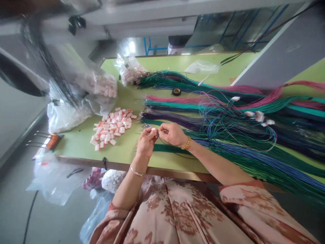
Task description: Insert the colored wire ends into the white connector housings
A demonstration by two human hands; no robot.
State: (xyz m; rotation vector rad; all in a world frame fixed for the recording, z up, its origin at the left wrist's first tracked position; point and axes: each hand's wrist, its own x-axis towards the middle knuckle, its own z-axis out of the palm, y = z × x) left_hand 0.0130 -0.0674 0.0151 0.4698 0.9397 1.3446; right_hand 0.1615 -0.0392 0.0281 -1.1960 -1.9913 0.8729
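My left hand (146,140) is closed on a small white connector housing (153,130), partly hidden by the fingers. Beside it my right hand (173,133) pinches a thin dark wire (158,134) at the housing's edge; how far its tip goes in is hidden. Both hands meet above the near ends of long wire bundles. To their left lies a heap of white and orange connector housings (114,127). Right of the hands, bundles of green wire (228,152), blue wire and pink wire (175,99) stretch along the table.
Wired connectors (259,116) rest on the bundles at right. Black tape (176,92) lies behind them. Plastic bags of housings (130,69) stand at the back left. An orange block with metal prongs (52,142) sits at the green table's (122,154) left edge. A grey post (284,57) rises at right.
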